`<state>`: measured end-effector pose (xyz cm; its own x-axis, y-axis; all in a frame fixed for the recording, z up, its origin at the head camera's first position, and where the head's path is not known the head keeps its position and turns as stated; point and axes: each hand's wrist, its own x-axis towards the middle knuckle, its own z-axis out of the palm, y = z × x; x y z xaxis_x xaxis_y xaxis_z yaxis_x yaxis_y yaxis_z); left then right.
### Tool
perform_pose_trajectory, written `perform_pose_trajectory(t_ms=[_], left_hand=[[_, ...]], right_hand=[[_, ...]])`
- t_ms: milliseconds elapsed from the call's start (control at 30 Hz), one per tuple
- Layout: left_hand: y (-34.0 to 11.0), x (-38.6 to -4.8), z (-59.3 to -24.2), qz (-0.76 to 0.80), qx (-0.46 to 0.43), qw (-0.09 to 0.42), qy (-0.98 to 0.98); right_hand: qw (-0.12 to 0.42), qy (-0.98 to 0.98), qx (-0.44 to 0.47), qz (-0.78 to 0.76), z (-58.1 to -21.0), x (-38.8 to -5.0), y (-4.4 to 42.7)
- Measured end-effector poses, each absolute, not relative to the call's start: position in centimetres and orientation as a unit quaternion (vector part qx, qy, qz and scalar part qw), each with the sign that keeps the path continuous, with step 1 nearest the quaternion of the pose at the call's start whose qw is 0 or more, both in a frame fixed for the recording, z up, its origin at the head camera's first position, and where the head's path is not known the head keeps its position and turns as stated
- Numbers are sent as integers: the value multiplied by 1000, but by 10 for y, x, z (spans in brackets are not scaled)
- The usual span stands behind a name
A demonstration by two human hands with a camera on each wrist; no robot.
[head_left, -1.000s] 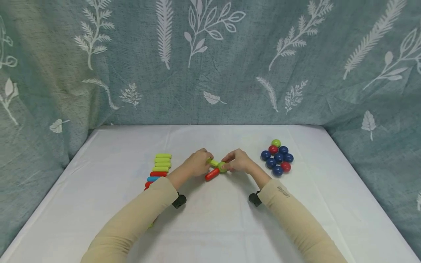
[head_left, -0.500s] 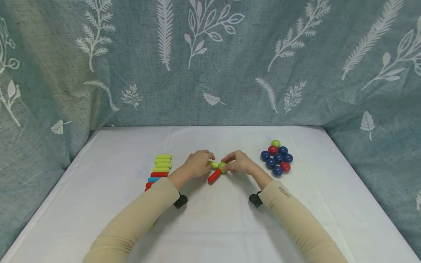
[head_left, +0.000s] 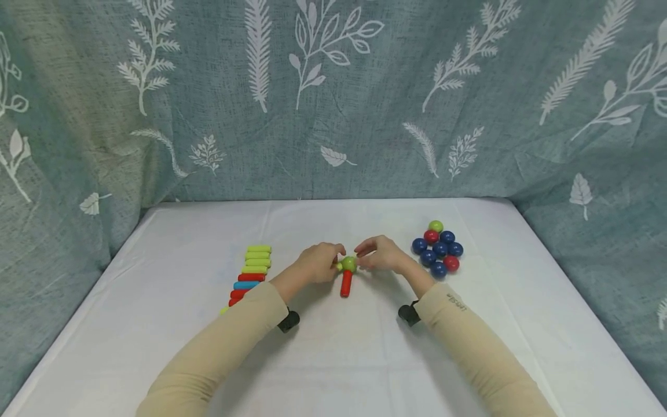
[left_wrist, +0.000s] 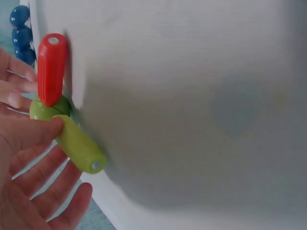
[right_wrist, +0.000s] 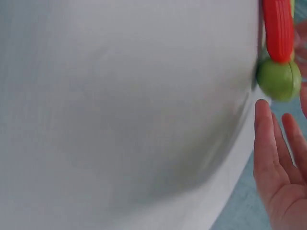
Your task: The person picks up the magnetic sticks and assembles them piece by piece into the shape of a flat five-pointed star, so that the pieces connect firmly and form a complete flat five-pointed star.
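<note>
White cloth covers the desk [head_left: 359,370], and two beige sleeves [head_left: 219,347] reach across it. Beyond them, a red rod [head_left: 346,284] points toward the person from a green ball [head_left: 349,264]. The left hand's [head_left: 316,262] grip pinches a yellow-green rod [left_wrist: 81,146] that meets the ball; the right hand's [head_left: 384,255] grip is loose, fingers extended just beside the ball, holding nothing. Coloured rods [head_left: 252,277] line up at left, blue, red and green balls [head_left: 440,249] cluster at right, and a leaf-patterned curtain [head_left: 365,116] hangs behind.
</note>
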<state>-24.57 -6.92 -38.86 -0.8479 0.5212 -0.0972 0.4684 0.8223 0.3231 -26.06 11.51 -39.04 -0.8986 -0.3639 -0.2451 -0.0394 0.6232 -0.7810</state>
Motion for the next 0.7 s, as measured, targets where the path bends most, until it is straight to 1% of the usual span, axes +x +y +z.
perform_pose_trajectory(t_ms=[200, 267, 333, 433, 600, 700], left_hand=[[-74, -243, -390, 142, 253, 123, 949], [-75, -242, -390, 152, 245, 135, 948], [-76, -242, -391, 157, 243, 136, 947], [-76, -240, -392, 160, 245, 119, 949], [-76, -240, -391, 155, 237, 65, 957], [-75, -241, -390, 185, 207, 57, 959]], right_hand=[[172, 886, -116, -415, -379, -263, 134], [172, 885, -111, -418, -376, -262, 142], [172, 883, -109, -423, -373, -262, 151], [168, 880, -107, -432, -371, -263, 166], [142, 892, -114, -413, -368, -264, 188], [117, 908, -113, -386, -366, -266, 197]])
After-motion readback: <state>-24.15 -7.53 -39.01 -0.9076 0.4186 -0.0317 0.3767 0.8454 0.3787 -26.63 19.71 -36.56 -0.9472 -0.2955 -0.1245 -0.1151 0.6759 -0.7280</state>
